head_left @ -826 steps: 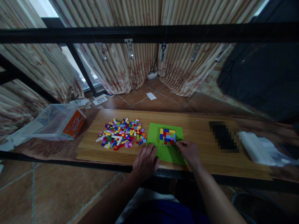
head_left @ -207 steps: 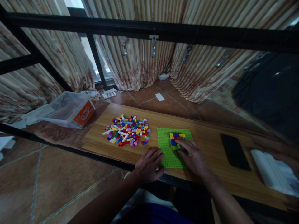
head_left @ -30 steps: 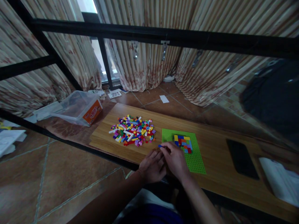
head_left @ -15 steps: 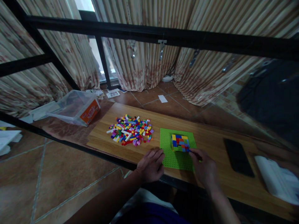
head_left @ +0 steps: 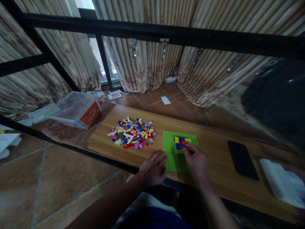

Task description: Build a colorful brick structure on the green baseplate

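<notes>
A green baseplate [head_left: 170,149] lies on the wooden board, with a small block of coloured bricks [head_left: 180,142] built on its far part. My right hand [head_left: 196,162] rests over the near right of that block, fingers bent and pressed onto the bricks; anything under them is hidden. My left hand [head_left: 153,167] lies flat at the plate's near left corner, fingers against its edge. A heap of loose coloured bricks [head_left: 132,132] sits to the left of the plate.
A clear plastic box [head_left: 76,109] with an orange label lies tipped at the far left. A black phone [head_left: 242,160] and a white packet [head_left: 281,186] lie to the right. A black metal bar [head_left: 152,31] crosses above the table; curtains hang behind.
My right hand carried a small blue brick from beside my left hand over to the built block, and now presses on the block's near right. My left hand stayed by the plate's corner.
</notes>
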Available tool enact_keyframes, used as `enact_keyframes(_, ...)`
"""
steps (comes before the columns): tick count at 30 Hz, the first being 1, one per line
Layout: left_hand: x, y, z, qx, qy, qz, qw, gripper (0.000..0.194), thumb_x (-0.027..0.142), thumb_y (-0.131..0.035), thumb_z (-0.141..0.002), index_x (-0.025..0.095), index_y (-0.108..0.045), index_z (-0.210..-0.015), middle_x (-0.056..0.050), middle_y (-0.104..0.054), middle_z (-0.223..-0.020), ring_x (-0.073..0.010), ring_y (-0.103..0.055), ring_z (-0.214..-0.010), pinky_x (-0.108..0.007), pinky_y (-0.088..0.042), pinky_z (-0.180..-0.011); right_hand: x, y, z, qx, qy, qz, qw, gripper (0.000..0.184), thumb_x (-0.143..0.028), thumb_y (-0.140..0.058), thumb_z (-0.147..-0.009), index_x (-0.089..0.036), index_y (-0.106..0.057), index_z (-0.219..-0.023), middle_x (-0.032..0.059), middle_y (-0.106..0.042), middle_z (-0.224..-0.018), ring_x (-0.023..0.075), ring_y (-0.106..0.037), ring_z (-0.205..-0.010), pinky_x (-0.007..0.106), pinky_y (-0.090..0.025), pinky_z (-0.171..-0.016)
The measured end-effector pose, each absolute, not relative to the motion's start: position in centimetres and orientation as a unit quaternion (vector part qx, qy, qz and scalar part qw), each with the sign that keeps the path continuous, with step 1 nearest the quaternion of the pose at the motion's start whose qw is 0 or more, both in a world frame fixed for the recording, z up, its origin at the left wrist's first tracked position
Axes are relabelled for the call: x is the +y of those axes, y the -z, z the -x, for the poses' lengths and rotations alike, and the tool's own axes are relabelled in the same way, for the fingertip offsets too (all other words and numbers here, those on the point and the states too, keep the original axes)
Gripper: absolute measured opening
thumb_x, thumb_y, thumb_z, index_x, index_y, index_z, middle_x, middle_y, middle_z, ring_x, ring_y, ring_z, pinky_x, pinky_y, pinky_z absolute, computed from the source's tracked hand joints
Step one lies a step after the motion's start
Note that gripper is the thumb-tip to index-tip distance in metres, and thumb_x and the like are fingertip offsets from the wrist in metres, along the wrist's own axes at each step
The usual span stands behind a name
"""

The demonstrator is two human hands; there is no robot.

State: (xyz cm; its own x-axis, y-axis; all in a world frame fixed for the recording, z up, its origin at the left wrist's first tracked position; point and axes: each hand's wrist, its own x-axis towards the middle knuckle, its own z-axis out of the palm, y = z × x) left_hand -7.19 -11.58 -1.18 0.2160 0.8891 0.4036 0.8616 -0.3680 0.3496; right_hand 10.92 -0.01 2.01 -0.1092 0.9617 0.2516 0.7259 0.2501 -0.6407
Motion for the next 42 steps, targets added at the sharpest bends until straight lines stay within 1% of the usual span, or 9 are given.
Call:
enact_keyframes(6,-11.6,1.0,7.1,0.562,-0.269,-0.782,0.029,0.041,0.028,-0.051,-0.085,0.014,-0.055,-0.123,-0.012,-0.058,-0.130,-0.0291,-0.053,-0.121,-0.046,-0.045,-0.104,0.0,-2.0,-9.6,-0.756,-0.117,0.579,0.282,0.035,-0.041,-0.046,-0.086,-0.017,-0.071,-0.093,0.0116,-0.072,-0.088,0.0236,-0.064,-0.076,0.037,-0.048,-0.071)
enact_keyframes(11,-11.6,1.1,7.1,0.564,-0.274,-0.779,0.023,0.041,0.028,-0.051,-0.085,0.013,-0.055,-0.123,-0.013,-0.058,-0.131,-0.0288,-0.053,-0.120,-0.046,-0.045,-0.104,-0.3,-2.0,-9.5,-0.767,-0.108,0.565,0.284,0.037,-0.042,-0.045,-0.087,-0.017,-0.071,-0.092,0.0113,-0.071,-0.086,0.0236,-0.063,-0.075,0.037,-0.047,-0.072)
enact_keyframes(15,-11.6,1.1,7.1,0.562,-0.274,-0.780,0.028,0.041,0.027,-0.050,-0.086,0.015,-0.054,-0.124,-0.013,-0.058,-0.131,-0.0284,-0.053,-0.121,-0.046,-0.045,-0.104,0.1,-1.8,-10.6,-0.763,-0.124,0.557,0.304,0.036,-0.042,-0.045,-0.088,-0.017,-0.071,-0.094,0.0120,-0.071,-0.091,0.0236,-0.064,-0.078,0.038,-0.048,-0.075)
enact_keyframes(20,-11.6,1.0,7.2,0.560,-0.274,-0.781,0.030,0.041,0.028,-0.049,-0.086,0.014,-0.054,-0.125,-0.013,-0.057,-0.132,-0.0286,-0.053,-0.121,-0.047,-0.044,-0.104,1.2,-1.9,-12.3,-0.789,-0.155,0.516,0.294,0.036,-0.041,-0.044,-0.089,-0.019,-0.072,-0.097,0.0114,-0.071,-0.098,0.0245,-0.063,-0.090,0.041,-0.048,-0.082)
enact_keyframes(26,-11.6,1.0,7.2,0.565,-0.270,-0.779,0.034,0.042,0.028,-0.050,-0.086,0.016,-0.054,-0.125,-0.013,-0.057,-0.132,-0.0290,-0.053,-0.120,-0.048,-0.045,-0.102,2.0,-2.2,-12.5,-0.815,-0.180,0.470,0.289,0.029,-0.036,-0.047,-0.088,-0.022,-0.072,-0.093,0.0082,-0.069,-0.097,0.0227,-0.062,-0.090,0.041,-0.049,-0.085)
enact_keyframes(34,-11.6,0.9,7.2,0.559,-0.277,-0.781,0.034,0.041,0.026,-0.050,-0.086,0.015,-0.054,-0.125,-0.013,-0.058,-0.131,-0.0288,-0.054,-0.120,-0.048,-0.045,-0.102,2.2,-1.5,-12.6,-0.820,-0.205,0.455,0.280,0.025,-0.034,-0.050,-0.088,-0.022,-0.072,-0.091,0.0076,-0.068,-0.097,0.0219,-0.062,-0.092,0.041,-0.048,-0.088)
enact_keyframes(38,-11.5,1.0,7.2,0.558,-0.274,-0.782,0.037,0.042,0.027,-0.051,-0.085,0.015,-0.054,-0.125,-0.014,-0.057,-0.132,-0.0288,-0.053,-0.121,-0.048,-0.044,-0.103,2.5,-1.7,-12.6,-0.819,-0.217,0.458,0.270,0.025,-0.034,-0.051,-0.087,-0.023,-0.073,-0.089,0.0067,-0.067,-0.095,0.0218,-0.061,-0.090,0.042,-0.049,-0.087)
enact_keyframes(42,-11.5,0.9,7.2,0.559,-0.275,-0.781,0.037,0.042,0.027,-0.052,-0.085,0.015,-0.054,-0.125,-0.013,-0.058,-0.130,-0.0284,-0.054,-0.120,-0.047,-0.044,-0.103,2.9,-2.0,-12.8,-0.823,-0.218,0.452,0.266,0.023,-0.034,-0.052,-0.086,-0.025,-0.073,-0.087,0.0059,-0.066,-0.097,0.0217,-0.061,-0.092,0.042,-0.048,-0.089)
